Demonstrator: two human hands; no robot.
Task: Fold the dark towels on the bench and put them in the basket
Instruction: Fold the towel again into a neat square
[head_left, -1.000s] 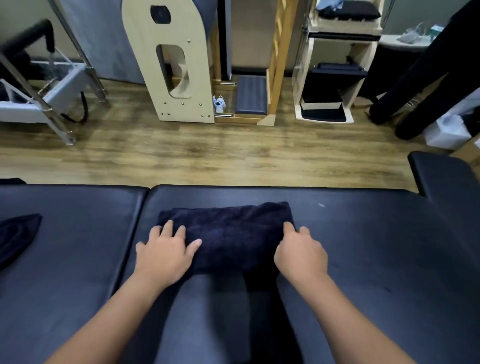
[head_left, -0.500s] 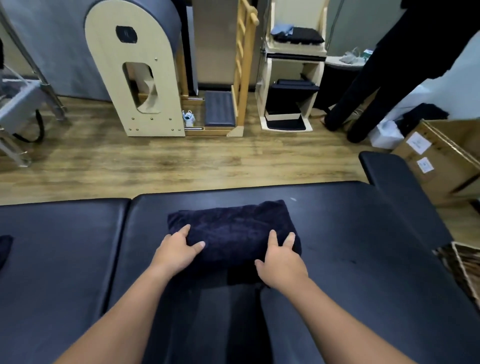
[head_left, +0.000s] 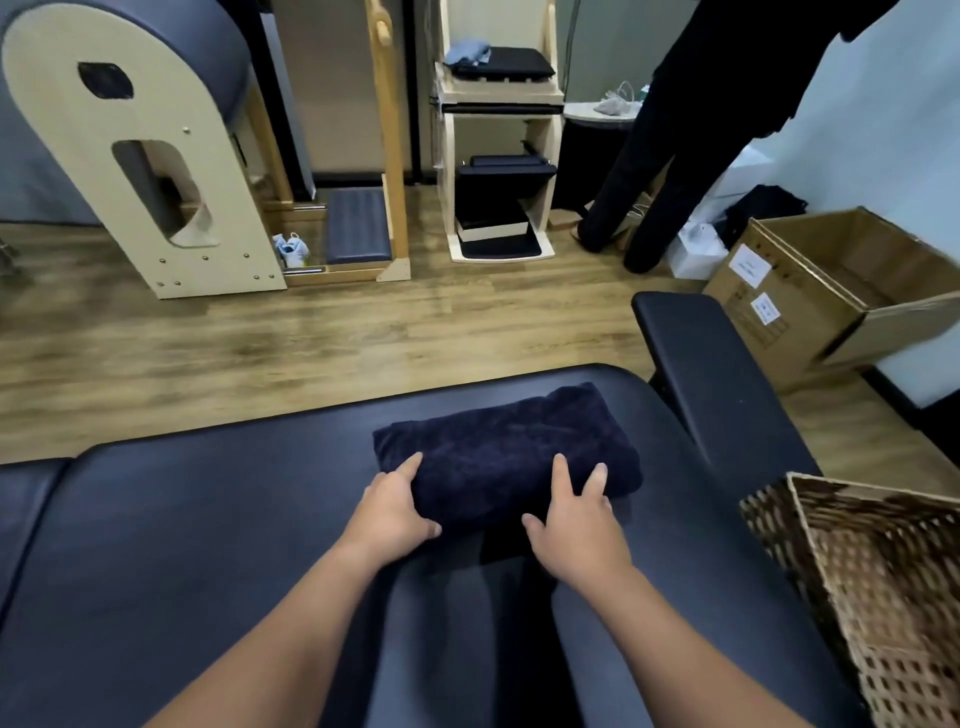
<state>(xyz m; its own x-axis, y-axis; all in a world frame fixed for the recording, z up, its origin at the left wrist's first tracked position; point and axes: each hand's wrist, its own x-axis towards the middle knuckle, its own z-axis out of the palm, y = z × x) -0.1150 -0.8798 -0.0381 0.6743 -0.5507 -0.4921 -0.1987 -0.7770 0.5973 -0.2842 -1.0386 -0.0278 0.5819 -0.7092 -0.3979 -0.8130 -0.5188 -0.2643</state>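
**Both hands on the folded towel near the right end of the bench**

The dark towel (head_left: 506, 449) lies folded in 1 thick bundle on the black bench (head_left: 208, 519), toward the bench's far edge at 12 o'clock. The left hand (head_left: 392, 512) holds the towel's near left corner, with the thumb on the near fold and the fingers along the side. The right hand (head_left: 576, 525) rests on the near right part with fingers spread and flat on the cloth. The woven basket (head_left: 857, 597) stands at 3 o'clock from the hands, just beside the bench's right edge, its open top facing up. Between towel and basket the bench surface is bare. A padded black armrest (head_left: 711, 379) rises at 2 o'clock, and an open cardboard box (head_left: 810, 306) stands behind it on the wooden floor (head_left: 311, 353).

Compared with 0.5 s ago, the view has turned to the right: the basket now shows much more, and both hands sit nearer to the towel's right end.
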